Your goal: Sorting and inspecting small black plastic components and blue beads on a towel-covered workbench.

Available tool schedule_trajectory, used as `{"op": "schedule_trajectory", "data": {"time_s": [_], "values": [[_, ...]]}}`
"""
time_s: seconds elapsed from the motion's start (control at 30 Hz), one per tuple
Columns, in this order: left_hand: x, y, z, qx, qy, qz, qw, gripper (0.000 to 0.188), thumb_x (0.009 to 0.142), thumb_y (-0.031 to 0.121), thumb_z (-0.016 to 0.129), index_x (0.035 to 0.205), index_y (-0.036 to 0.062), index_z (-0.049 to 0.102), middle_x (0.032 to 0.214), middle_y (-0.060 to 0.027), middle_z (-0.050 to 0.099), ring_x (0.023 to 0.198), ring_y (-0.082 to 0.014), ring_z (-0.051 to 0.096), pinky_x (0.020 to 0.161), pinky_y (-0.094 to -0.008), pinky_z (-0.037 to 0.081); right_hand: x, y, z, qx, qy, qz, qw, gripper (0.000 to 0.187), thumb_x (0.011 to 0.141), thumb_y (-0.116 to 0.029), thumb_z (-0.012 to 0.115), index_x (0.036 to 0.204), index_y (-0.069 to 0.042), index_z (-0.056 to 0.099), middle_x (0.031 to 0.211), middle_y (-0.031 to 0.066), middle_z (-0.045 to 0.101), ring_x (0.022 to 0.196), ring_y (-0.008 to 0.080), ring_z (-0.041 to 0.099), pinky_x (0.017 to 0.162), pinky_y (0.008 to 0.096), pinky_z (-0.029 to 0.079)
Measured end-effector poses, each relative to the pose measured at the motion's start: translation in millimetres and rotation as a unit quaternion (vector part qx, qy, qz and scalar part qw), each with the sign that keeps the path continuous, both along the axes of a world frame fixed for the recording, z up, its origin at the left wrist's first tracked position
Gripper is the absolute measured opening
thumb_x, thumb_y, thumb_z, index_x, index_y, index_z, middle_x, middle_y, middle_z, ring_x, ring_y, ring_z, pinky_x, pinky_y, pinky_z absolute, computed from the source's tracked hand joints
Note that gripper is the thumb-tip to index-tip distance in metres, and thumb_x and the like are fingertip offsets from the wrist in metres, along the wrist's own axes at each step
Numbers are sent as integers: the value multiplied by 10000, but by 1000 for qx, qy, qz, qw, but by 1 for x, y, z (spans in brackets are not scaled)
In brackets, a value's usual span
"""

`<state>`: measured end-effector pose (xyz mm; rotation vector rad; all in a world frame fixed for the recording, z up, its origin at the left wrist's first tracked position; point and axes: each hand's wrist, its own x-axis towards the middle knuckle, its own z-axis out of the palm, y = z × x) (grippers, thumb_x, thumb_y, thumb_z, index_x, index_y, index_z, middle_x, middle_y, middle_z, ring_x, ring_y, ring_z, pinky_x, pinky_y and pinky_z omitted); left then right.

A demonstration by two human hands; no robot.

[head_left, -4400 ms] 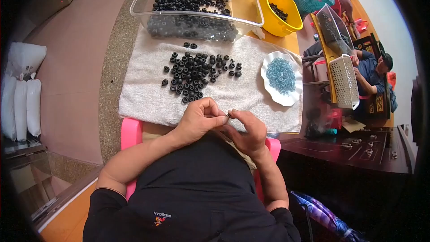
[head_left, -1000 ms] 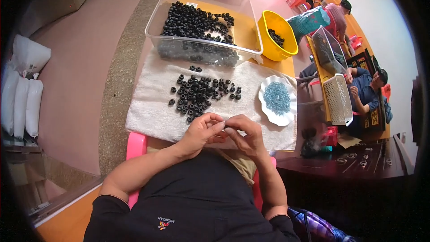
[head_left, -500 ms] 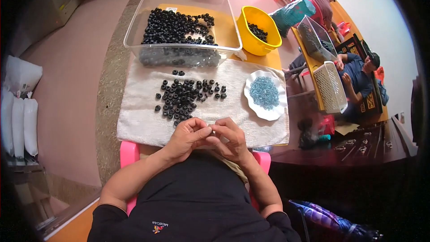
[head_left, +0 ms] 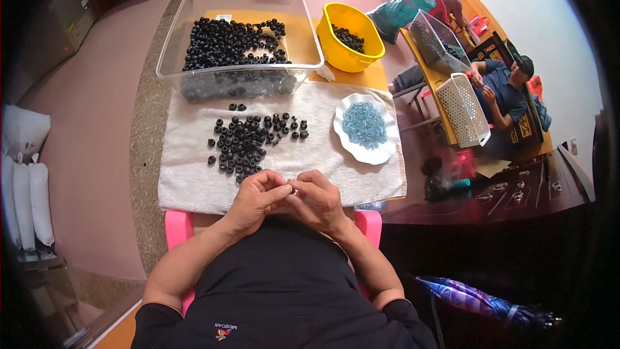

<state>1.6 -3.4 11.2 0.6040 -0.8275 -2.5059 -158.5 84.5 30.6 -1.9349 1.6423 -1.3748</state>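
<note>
White towel (head_left: pixel 316 106), near corners bare, hands (head_left: pixel 255 199) (head_left: pixel 318 200) between

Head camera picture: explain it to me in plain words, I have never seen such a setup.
There is no machine arm here. A wide fisheye camera on a person's head looks down, so straight edges bend near the rim. The left hand and right hand are the wearer's own, bare, with fingertips meeting around a small dark piece, mostly hidden. Before them a white towel carries a cluster of black beads and, to the right, a wavy-edged white plate of pale blue bits. Farther off stand a clear bin and a yellow tub, both holding more dark pieces.
</note>
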Motion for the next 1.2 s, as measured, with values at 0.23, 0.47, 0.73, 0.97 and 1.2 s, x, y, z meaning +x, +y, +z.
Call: {"op": "schedule_trajectory", "data": {"time_s": [0.23,0.47,0.73,0.97,1.2], "values": [[1,0,-2,-15,-26,3,1000,114,906,74,661,975,47,574,880,-51,646,787,-138,652,722,-272,557,-18,11,5,6,55,-20,998,245,761,2,744,989,-22,657,900,131,619,689,221,639,590,308,522],[2,-1,-5,-49,-36,-6,998,112,896,86,677,962,55,591,846,-53,658,760,-137,657,669,-251,532,-96,20,21,21,242,-226,943,193,781,2,684,971,-19,661,941,159,660,857,331,643,744,398,516],[1,-1,-3,-53,-47,-7,997,125,886,88,687,959,51,594,837,-53,656,755,-139,659,674,-250,531,-132,25,19,133,314,-278,898,192,852,-11,565,1019,-22,658,1031,150,656,949,345,605,827,422,494],[0,0,-3,-52,-48,-8,997,116,884,84,686,951,51,597,837,-52,655,757,-137,656,687,-253,534,-138,21,18,154,315,-274,895,161,863,-76,596,999,-32,671,1015,126,658,929,336,604,810,413,501],[1,-1,-3,-61,-50,-16,997,118,882,84,688,949,52,597,842,-52,659,759,-137,657,684,-247,528,-149,18,17,169,303,-241,906,129,865,-105,612,949,-43,688,943,111,665,896,327,611,785,409,501]]}}
